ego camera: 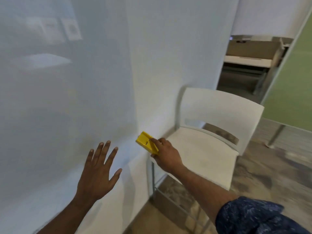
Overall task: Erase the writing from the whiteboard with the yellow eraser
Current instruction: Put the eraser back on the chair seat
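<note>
The whiteboard (67, 98) fills the left and middle of the head view as a large glossy white wall surface; I can make out no writing on it, only faint reflections. The yellow eraser (146, 144) is pressed against the board's lower right part. My right hand (166, 155) grips it from the right, fingers over its back. My left hand (98, 171) is spread flat with fingers apart against or just in front of the board, to the left of the eraser, holding nothing.
A white plastic chair (211, 142) with metal legs stands right beside the board, just behind my right hand. Beyond it are a doorway with shelving (249, 61), a green glass partition (293, 81) and a mottled grey floor (270, 174).
</note>
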`<control>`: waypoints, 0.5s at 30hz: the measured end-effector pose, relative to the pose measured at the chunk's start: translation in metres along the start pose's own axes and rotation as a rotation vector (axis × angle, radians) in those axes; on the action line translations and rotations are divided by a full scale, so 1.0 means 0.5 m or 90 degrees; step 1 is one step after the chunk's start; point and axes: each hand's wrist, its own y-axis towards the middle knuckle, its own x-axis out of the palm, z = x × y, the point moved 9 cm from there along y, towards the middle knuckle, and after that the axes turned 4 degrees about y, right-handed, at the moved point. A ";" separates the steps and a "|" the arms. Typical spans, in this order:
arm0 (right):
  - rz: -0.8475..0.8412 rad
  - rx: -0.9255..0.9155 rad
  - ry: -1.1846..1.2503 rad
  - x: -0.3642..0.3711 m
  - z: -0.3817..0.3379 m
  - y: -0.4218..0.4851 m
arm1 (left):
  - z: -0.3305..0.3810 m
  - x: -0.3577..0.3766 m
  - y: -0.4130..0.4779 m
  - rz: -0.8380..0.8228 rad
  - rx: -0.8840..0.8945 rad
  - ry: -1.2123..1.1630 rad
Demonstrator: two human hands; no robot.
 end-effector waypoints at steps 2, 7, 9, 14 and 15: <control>-0.040 0.061 -0.025 0.040 0.113 -0.036 | 0.058 0.073 0.019 -0.052 0.013 -0.025; -0.117 0.178 -0.070 0.102 0.346 -0.104 | 0.158 0.210 0.063 -0.138 0.029 -0.046; -0.130 0.215 -0.084 0.119 0.420 -0.114 | 0.182 0.252 0.079 -0.166 0.021 -0.054; -0.169 0.259 -0.108 0.177 0.555 -0.115 | 0.224 0.339 0.107 -0.206 0.020 -0.055; -0.177 0.269 -0.111 0.185 0.573 -0.115 | 0.227 0.349 0.109 -0.209 0.018 -0.053</control>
